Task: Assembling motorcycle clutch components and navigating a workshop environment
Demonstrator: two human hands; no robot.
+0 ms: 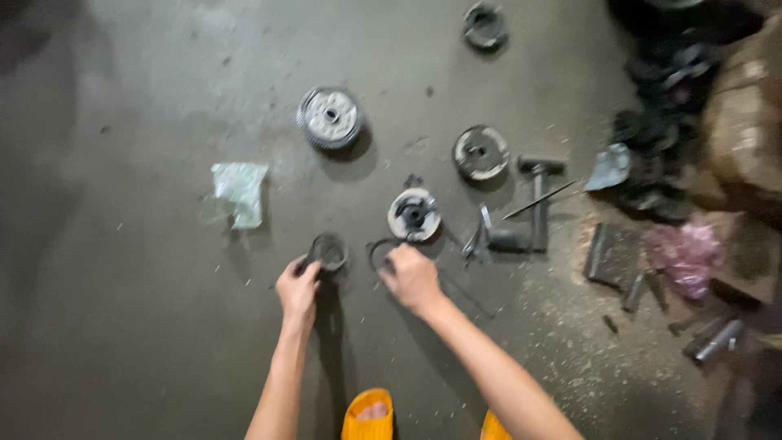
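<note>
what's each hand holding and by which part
The left hand grips a small dark cup-shaped part by its near rim. The right hand rests on a thin dark ring on the floor; a grip cannot be told.

Open floor (122, 326) across the whole left and lower left of the frame, broken only by a green packet (239, 192); narrow gap between dark ring (328, 250) and small hub (414, 214) at centre; crowded right side, blocked by puller tool (529, 212), pink rag (687, 255), dark parts heap (668, 98).
</note>
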